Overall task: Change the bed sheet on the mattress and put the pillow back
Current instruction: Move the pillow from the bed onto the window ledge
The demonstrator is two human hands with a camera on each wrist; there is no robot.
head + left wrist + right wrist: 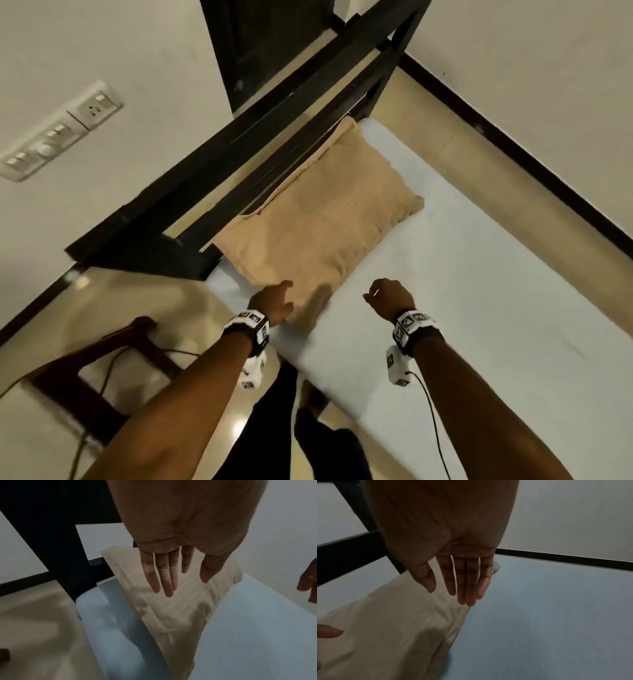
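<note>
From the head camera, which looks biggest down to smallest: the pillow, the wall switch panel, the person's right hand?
1. pillow
2. wall switch panel
3. right hand, smallest even though nearer the camera.

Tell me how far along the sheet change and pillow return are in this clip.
Nearly finished, it seems. Done: a light blue sheet lies smooth over the mattress, and the tan pillow rests on it against the dark bed frame. In hand: nothing is gripped; the left hand is open by the pillow's near corner, the right hand open over the sheet. Left: perhaps straightening the pillow.
</note>
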